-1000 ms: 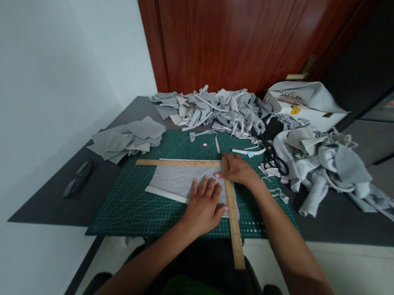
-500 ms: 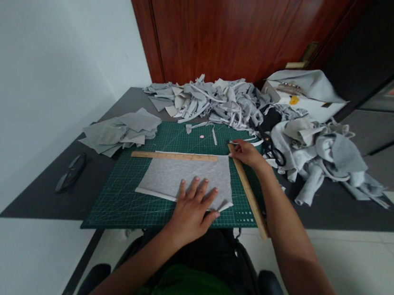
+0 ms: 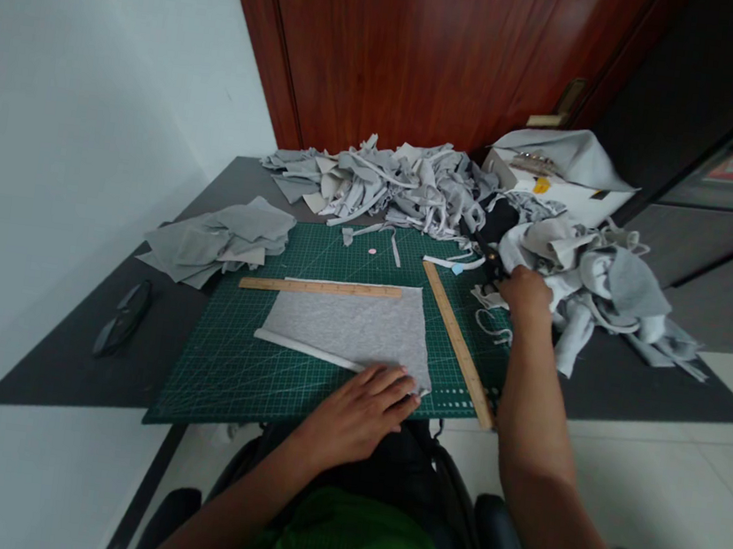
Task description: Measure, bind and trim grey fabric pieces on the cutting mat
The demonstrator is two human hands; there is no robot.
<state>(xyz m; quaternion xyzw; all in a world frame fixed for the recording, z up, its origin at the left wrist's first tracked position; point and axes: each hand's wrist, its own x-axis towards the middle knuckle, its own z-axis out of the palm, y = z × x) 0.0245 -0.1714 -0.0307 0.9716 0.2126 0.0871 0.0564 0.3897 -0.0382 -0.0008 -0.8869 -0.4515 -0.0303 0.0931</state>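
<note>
Dark table (image 3: pixel 62 362), green mat (image 3: pixel 214 372) on it: grey cloth (image 3: pixel 347 321) lies by the near edge, and could skew if the left hand (image 3: pixel 360 409), fingers nearly together, slides; right hand (image 3: pixel 528 293) is at the scissors (image 3: pixel 492 259), finger grip unclear, and scraps (image 3: pixel 625 288) could snag them

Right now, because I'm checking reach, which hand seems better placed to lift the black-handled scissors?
Likely the right hand: it is at the black-handled scissors, though any grip is hidden. The left hand is farther off, at the near edge of the flat grey fabric.
</note>
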